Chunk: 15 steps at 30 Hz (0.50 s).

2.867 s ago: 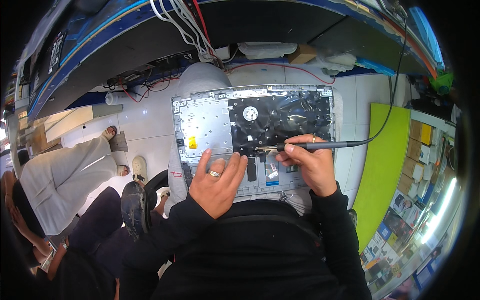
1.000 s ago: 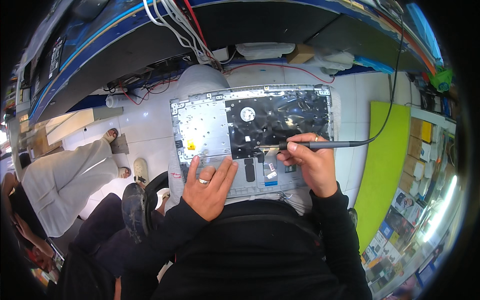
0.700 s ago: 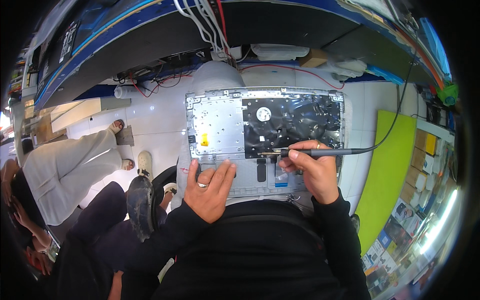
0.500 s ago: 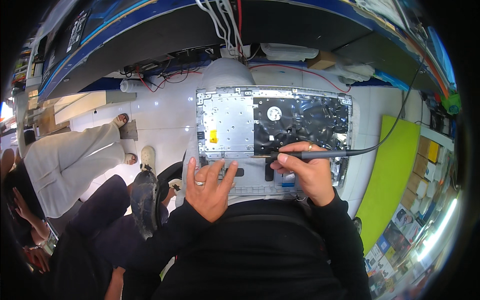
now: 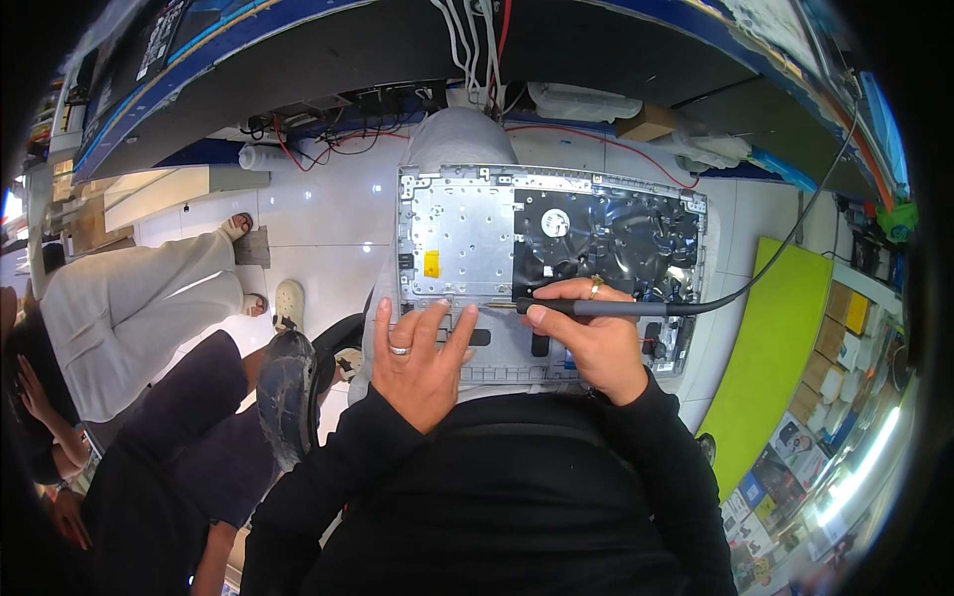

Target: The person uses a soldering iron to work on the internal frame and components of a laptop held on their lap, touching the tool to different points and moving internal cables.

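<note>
Silver-and-black, the panel [image 5: 462, 223] lay at twelve o'clock from the torso [image 5: 497, 477], the left hand's [image 5: 417, 368] grip spread on its eight o'clock edge, seemingly to steady it, while the right hand [image 5: 594, 343] pinched the iron [image 5: 646, 309], tip toward nine o'clock, apparently for fine control.

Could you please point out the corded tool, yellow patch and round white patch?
Corded tool [image 5: 614, 309], head view: grey handle.
Yellow patch [image 5: 431, 264], head view: its middle.
Round white patch [image 5: 555, 223], head view: its middle.
</note>
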### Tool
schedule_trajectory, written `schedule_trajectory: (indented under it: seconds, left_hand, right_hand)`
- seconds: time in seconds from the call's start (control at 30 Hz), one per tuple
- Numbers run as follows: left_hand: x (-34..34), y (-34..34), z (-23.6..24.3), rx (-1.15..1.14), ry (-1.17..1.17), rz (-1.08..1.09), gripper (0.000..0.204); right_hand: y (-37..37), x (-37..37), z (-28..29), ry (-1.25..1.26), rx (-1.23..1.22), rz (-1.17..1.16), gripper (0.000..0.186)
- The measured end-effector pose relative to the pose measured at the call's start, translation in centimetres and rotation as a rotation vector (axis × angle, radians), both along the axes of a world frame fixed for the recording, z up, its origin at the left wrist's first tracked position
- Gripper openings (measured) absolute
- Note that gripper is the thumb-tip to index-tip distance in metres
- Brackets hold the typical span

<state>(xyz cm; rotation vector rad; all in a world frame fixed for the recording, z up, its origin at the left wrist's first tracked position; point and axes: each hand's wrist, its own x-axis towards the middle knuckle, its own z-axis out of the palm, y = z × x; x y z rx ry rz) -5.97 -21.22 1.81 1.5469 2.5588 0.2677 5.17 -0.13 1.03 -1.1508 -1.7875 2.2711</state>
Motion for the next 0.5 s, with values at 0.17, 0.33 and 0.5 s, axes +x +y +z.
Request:
schedule_trajectory:
  seconds: [0.17,0.33,0.5]
  left_hand:
    - [0.13,-0.08,-0.31,0.011,-0.023,0.052,0.053]
    - [0.1,-0.08,-0.12,0.003,-0.047,0.072,0.053]
    - [0.02,-0.1,-0.07,-0.002,-0.06,0.072,0.052]
  right_hand:
    - [0.06,-0.34,0.07,-0.008,0.061,0.043,0.024]
    - [0.23,-0.65,0.17,-0.038,0.052,0.085,0.024]
    - [0.53,-0.51,-0.05,-0.038,0.037,0.102,0.025]
